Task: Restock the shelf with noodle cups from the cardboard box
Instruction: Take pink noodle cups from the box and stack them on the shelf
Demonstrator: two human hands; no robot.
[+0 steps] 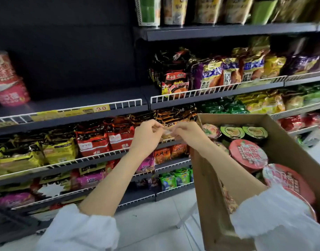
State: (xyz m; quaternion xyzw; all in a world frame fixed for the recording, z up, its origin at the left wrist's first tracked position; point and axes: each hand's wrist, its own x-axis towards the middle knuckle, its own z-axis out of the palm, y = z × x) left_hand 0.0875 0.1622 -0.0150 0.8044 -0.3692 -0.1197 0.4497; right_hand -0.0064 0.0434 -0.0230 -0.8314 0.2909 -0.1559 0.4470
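Both hands meet in front of the shelving, just left of the cardboard box (206, 187). The left hand (146, 136) and the right hand (187, 132) each have fingers curled in a pinch on a small, pale, see-through scrap (167, 130) stretched between them; it is too blurred to say whether it is tape or wrapper film. Neither hand holds a cup.

The noodle cups are in the box: two green-lidded cups (244, 132) at the far end and red-lidded cups (249, 153) nearer the person, lids up. Up and to the left of the box, the half-bare shelf (79, 102) carries two pink cups (9, 82), stacked at its left end behind a white wire rail (126, 102).

The scrap looks like a brief side job. To do the step well, I judge it best to get rid of the scrap where it cannot fall among the stock, then take a red-lidded cup by its side wall rather than its lid, lift it over the rail, and set it upright beside the pink stack, label forward. The box sits tilted, so reaching in gently matters.
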